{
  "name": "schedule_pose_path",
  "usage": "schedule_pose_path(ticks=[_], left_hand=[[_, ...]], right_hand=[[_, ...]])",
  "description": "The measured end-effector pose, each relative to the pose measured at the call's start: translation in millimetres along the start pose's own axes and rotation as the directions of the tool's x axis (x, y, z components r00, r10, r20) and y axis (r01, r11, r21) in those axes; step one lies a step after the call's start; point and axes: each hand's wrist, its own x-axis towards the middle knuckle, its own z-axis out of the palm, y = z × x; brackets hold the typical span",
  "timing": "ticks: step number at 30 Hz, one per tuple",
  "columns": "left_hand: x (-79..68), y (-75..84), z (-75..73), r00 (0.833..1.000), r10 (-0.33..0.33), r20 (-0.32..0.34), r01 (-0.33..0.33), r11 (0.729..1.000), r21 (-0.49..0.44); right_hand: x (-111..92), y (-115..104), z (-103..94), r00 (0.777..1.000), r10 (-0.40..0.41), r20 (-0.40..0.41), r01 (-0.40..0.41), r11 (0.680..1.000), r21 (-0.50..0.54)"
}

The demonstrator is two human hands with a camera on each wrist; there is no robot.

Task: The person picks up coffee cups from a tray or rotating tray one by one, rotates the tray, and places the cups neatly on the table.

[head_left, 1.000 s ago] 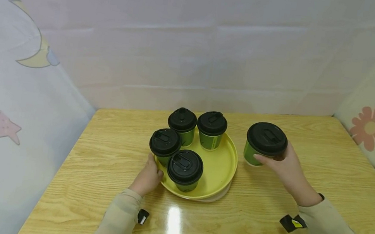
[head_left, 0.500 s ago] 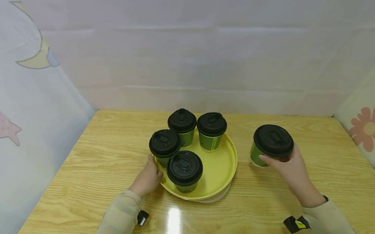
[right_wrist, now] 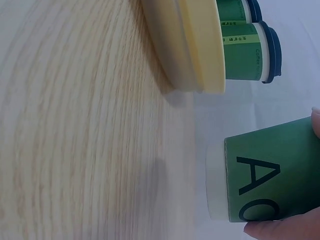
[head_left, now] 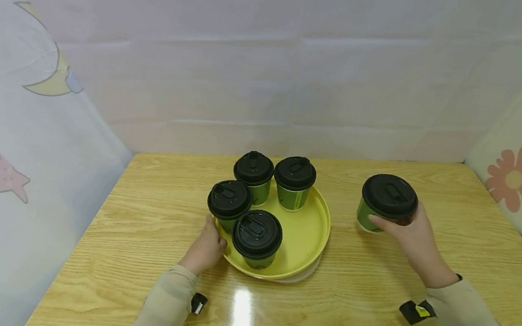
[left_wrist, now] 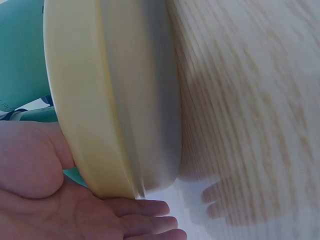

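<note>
In the head view, the yellow tray (head_left: 304, 240) hides part of your left hand (head_left: 205, 247); the cup (right_wrist: 272, 172) in your right hand (head_left: 416, 247) loses its lid (head_left: 390, 195) to the right wrist view's edge.

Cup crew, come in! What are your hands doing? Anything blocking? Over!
Right hand holding black-lidded green paper cup above wooden table. Left hand gripping round yellow tray. Four matching cups on tray. Nothing visibly blocking.

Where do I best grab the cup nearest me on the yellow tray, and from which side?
I'd probably grip the front cup by its green body, just below the wider black lid, coming from the right. It stands upright with bare yellow tray on that side, while a neighbouring cup and the left hand crowd its left.
</note>
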Motion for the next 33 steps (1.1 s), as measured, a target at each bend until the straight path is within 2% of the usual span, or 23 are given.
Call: schedule_pose_path(ticks=[12, 19, 26, 33], left_hand=[[0.3, -0.9, 0.6, 1.000, 0.018, -0.008, -0.018, 1.000, 0.003], [0.6, -1.1, 0.6, 1.000, 0.018, -0.010, -0.018, 1.000, 0.005], [0.4, -0.5, 0.0, 1.000, 0.001, -0.003, -0.001, 1.000, 0.005], [0.7, -0.1, -0.1, 1.000, 0.005, -0.005, -0.005, 1.000, -0.011]], right_hand=[[-1.1, 6.4, -8.7, 1.000, 0.017, -0.021, -0.018, 0.999, -0.036], [-1.4, 10.3, -14.3, 1.000, -0.007, -0.023, 0.008, 1.000, 0.015], [-2.9, 12.3, -18.4, 0.999, 0.006, -0.036, -0.009, 0.996, -0.088], [-2.0, 14.3, -21.3, 0.999, 0.008, -0.049, -0.013, 0.996, -0.093]])
